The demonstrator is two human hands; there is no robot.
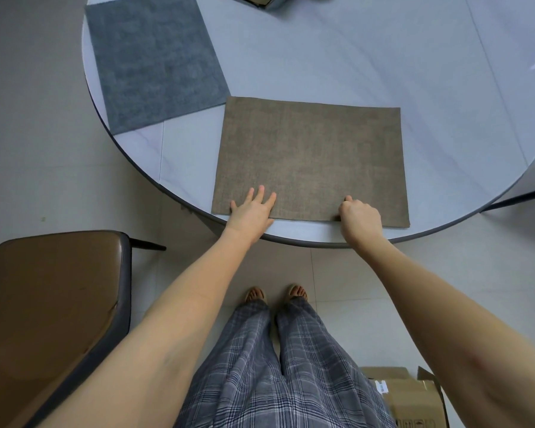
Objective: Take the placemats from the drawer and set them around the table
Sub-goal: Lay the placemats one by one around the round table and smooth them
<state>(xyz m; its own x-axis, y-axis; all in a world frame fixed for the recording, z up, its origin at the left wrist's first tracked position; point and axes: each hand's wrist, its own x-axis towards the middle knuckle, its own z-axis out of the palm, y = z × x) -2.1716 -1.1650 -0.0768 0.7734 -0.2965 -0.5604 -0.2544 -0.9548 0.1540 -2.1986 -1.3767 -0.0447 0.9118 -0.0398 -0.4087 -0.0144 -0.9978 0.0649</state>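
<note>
Both hands (pixel 252 210) on brown placemat (pixel 311 156)

- You stand in a home dining area: a round, pale marble-look table with a dark rim (pixel 352 57) fills twelve o'clock.
- A brown leather-padded chair with a dark frame (pixel 53 304) sits at eight o'clock.
- Pale floor tiles (pixel 28 134), your plaid lounge trousers (pixel 275 375) and open sandals (pixel 255 294) suggest a household.
- An open cardboard box (pixel 411 396) lies at five o'clock.

Cardboard box (pixel 414 396) – cropped – right hand's (pixel 360 216) fingertips hidden.
</note>
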